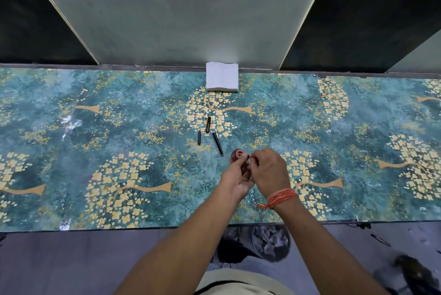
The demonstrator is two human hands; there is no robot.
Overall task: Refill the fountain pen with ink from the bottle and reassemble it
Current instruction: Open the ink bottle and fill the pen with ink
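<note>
Three black pen parts lie on the floral table: a short cap-like piece [208, 124], a slim piece with a reddish tip [199, 137], and a longer barrel [217, 143]. Just in front of them my left hand [236, 178] holds a small object low between its fingers; a round dark-red item [236, 154], seemingly the ink bottle's cap or mouth, shows just past its fingertips. My right hand [268, 171], with an orange thread band at the wrist, pinches a small red-tipped thing [249, 156] directly above the left hand. What the left hand holds is mostly hidden.
A stack of white paper napkins [222, 76] stands at the table's far edge against the wall. The table's near edge [167, 226] runs below my forearms, with the floor and a dark bin [270, 242] beneath.
</note>
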